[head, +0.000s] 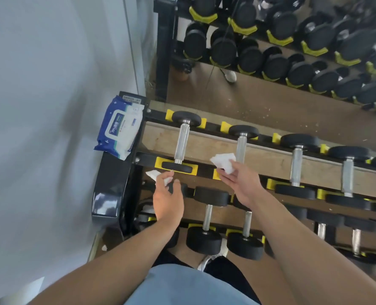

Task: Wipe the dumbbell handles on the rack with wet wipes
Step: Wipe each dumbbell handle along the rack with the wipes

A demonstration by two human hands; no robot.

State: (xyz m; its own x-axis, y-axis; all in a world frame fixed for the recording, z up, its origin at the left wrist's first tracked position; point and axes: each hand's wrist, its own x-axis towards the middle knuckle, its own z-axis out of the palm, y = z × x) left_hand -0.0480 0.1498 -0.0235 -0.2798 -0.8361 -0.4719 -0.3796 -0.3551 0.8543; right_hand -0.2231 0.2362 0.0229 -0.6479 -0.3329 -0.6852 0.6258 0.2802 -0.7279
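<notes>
A black rack (143, 158) with yellow cradles holds several black dumbbells with chrome handles on two tiers. My left hand (168, 200) pinches a small white wet wipe (154, 175) just below the near end of the leftmost top dumbbell, whose handle (182, 142) is bare. My right hand (241, 183) holds a crumpled white wipe (223, 161) beside the lower part of the second dumbbell's handle (241, 148). Neither wipe touches a handle.
A blue and white wet wipes pack (118, 126) lies on the rack's left end, against a white wall (50, 106). A mirror (270, 62) behind the rack reflects more dumbbells. My shoe (213, 257) shows on the floor under the lower tier.
</notes>
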